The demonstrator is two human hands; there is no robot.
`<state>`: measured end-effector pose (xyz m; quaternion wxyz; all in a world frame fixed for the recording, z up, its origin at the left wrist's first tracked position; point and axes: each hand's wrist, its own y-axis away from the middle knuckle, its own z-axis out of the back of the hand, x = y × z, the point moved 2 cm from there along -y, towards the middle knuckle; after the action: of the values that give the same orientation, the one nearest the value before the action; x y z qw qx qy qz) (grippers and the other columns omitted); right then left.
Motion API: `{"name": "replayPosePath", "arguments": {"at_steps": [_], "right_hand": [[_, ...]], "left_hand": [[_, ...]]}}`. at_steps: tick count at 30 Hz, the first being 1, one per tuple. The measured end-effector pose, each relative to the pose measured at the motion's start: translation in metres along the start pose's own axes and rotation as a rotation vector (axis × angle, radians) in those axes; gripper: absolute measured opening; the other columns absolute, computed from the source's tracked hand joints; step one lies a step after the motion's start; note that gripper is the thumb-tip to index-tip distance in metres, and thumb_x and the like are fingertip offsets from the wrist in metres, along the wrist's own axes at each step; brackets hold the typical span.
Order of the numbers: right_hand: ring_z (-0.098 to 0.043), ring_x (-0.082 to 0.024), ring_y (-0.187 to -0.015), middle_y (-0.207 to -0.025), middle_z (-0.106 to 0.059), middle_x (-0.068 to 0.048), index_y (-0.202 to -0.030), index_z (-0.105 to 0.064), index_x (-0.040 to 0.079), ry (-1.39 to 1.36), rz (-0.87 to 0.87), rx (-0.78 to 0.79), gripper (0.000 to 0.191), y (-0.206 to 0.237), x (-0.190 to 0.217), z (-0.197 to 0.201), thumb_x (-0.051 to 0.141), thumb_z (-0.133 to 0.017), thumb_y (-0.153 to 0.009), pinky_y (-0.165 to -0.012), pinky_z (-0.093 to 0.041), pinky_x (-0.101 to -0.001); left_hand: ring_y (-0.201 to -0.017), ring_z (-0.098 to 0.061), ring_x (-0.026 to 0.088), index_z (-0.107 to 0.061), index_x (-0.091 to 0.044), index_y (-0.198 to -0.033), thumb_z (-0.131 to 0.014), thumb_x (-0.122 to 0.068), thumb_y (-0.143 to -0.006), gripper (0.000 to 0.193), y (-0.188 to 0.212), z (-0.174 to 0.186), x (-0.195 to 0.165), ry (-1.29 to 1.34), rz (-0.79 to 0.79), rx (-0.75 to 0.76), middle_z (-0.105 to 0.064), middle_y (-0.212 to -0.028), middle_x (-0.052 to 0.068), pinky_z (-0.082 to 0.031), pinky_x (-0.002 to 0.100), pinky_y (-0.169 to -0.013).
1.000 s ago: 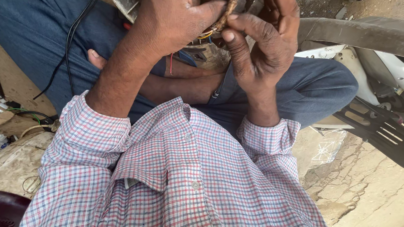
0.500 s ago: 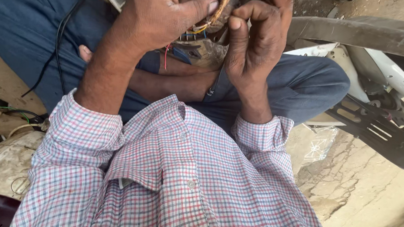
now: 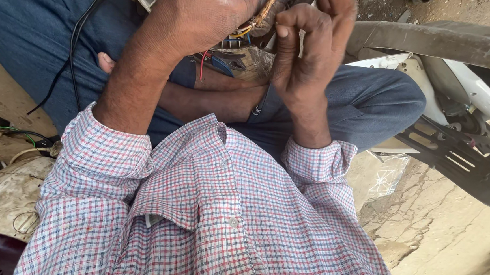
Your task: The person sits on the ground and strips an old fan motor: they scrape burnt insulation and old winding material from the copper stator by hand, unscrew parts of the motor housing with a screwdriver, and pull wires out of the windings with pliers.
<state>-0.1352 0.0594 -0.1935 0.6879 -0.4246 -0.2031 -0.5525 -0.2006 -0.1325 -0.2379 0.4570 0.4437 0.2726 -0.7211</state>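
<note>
Sitting cross-legged in a checked shirt (image 3: 217,221) and jeans (image 3: 30,34), a person worked over a motor winding (image 3: 251,39) held at twelve o'clock in the view, resting on the lap, probably so both hands could reach it. The left hand (image 3: 198,16) lay curled over the winding's top, thumb pressing a brown bundle of coil (image 3: 267,8), seemingly to steady it. The right hand (image 3: 310,51), at one o'clock, had its fingers bent and pinched close together beside the coil; whether they gripped a thin wire could not be told. Coloured wires (image 3: 237,35) showed under the left hand. A black cable (image 3: 75,48) trailed at ten o'clock. Scooter bodywork (image 3: 463,94) stood at three o'clock.
</note>
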Motion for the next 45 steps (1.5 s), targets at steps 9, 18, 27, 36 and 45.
{"name": "replayPosePath", "arguments": {"at_steps": [9,18,27,36,45], "right_hand": [[-0.056,-0.012,-0.111,-0.138,-0.053,-0.007,-0.117,-0.056,0.004,-0.545,-0.162,-0.162,0.006,0.005,-0.022,-0.005,0.01,-0.057,-0.116,-0.101,-0.045,-0.0261],[-0.065,-0.015,-0.108,-0.12,-0.064,-0.01,-0.122,-0.055,0.003,-0.559,-0.03,-0.268,0.009,-0.005,-0.028,-0.002,0.006,-0.056,-0.114,-0.103,-0.055,-0.0305],[-0.065,-0.014,-0.11,-0.12,-0.066,-0.009,-0.126,-0.062,0.001,-0.481,-0.161,-0.206,0.014,-0.004,-0.027,0.001,0.006,-0.065,-0.114,-0.103,-0.051,-0.0276],[-0.058,-0.027,-0.127,-0.14,-0.053,-0.011,-0.12,-0.072,0.002,-0.288,0.025,-0.041,0.025,-0.013,-0.004,0.013,0.01,-0.081,-0.098,-0.114,-0.049,-0.0372],[-0.061,-0.027,-0.128,-0.137,-0.057,-0.016,-0.109,-0.068,-0.001,-0.083,-0.032,-0.026,0.015,-0.009,-0.009,0.019,0.012,-0.075,-0.104,-0.108,-0.051,-0.0368]], "left_hand": [[-0.06,-0.062,0.012,-0.074,0.0,-0.102,-0.08,-0.016,-0.106,0.018,0.0,0.006,-0.007,0.168,0.05,-0.038,-0.069,-0.074,0.007,-0.047,0.028,-0.048],[-0.093,-0.074,0.012,-0.067,0.002,-0.113,-0.073,-0.002,-0.102,0.013,-0.002,0.008,-0.016,0.267,-0.192,-0.082,-0.074,-0.101,0.009,-0.062,0.026,-0.078],[-0.093,-0.076,0.011,-0.066,-0.001,-0.116,-0.073,0.003,-0.104,0.015,-0.001,0.002,-0.021,0.384,-0.095,-0.066,-0.073,-0.101,0.005,-0.064,0.026,-0.081],[-0.09,-0.075,0.011,-0.065,-0.001,-0.112,-0.073,0.002,-0.104,0.012,-0.001,-0.003,-0.033,0.258,-0.168,-0.096,-0.071,-0.097,0.005,-0.063,0.026,-0.081],[-0.094,-0.078,0.013,-0.063,-0.002,-0.113,-0.072,0.002,-0.104,0.014,-0.004,-0.006,-0.042,0.225,-0.167,-0.068,-0.074,-0.099,0.007,-0.067,0.028,-0.084]]}}
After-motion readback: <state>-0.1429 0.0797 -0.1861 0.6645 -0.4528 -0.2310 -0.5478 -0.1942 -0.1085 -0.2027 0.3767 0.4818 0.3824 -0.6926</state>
